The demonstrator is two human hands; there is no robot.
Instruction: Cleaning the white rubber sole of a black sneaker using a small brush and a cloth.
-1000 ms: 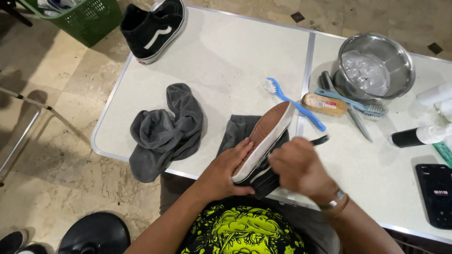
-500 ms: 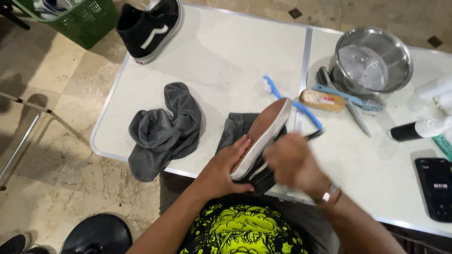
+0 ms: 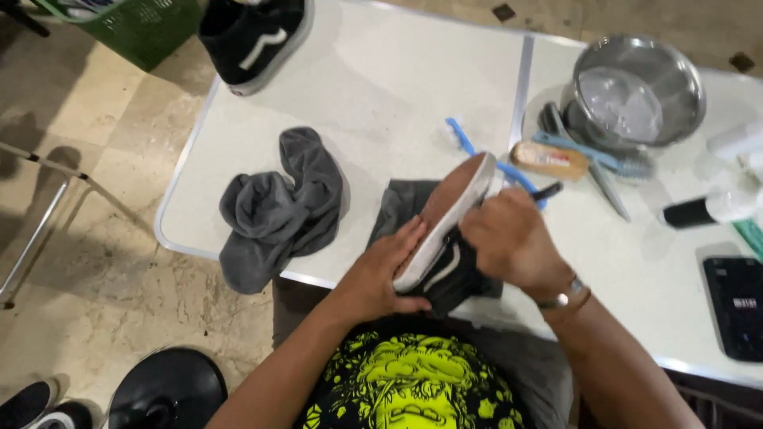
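While gripped by 2 hands' closed fingers, 1 upturned shoe [image 3: 445,222], beside 1 grey cloth [image 3: 278,206], 3 brushes.

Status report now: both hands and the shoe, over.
Left hand steadies black shoe, sole up. Right hand grips dark tool at it. Grey cloth lies clear.

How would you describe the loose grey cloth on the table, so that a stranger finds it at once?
Start at the white folding table and go to its near left edge. There the crumpled grey cloth lies alone, left of the left hand that steadies the shoe. Unlike the other grey cloth under that shoe, nothing rests on it.
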